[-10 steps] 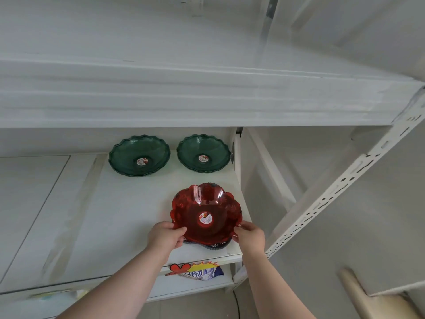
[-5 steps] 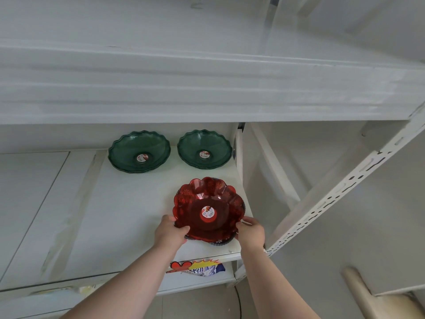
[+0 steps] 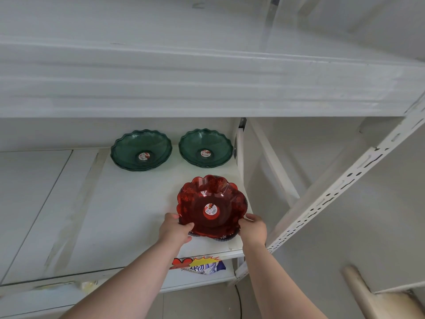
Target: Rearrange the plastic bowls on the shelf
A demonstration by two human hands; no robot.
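Observation:
A red scalloped plastic bowl (image 3: 210, 204) with a round sticker inside sits near the front right of the white shelf (image 3: 128, 215), on top of a darker bowl whose blue patterned rim (image 3: 226, 237) peeks out beneath. My left hand (image 3: 176, 229) grips the red bowl's near left rim. Its near right rim is held by my right hand (image 3: 253, 229). Two green scalloped bowls stand at the back of the shelf, one to the left (image 3: 141, 150) and one to the right (image 3: 205, 148), each looking like a small stack.
A white shelf board (image 3: 207, 88) hangs low overhead. A perforated white metal upright (image 3: 340, 187) slants along the right side. A colourful packet (image 3: 202, 265) lies on the shelf below. A beige roll (image 3: 368, 295) is at the bottom right.
The red bowl has gone from tilted up towards me to lying flatter on the dark bowl, a little further back on the shelf. Both hands stay on its rim.

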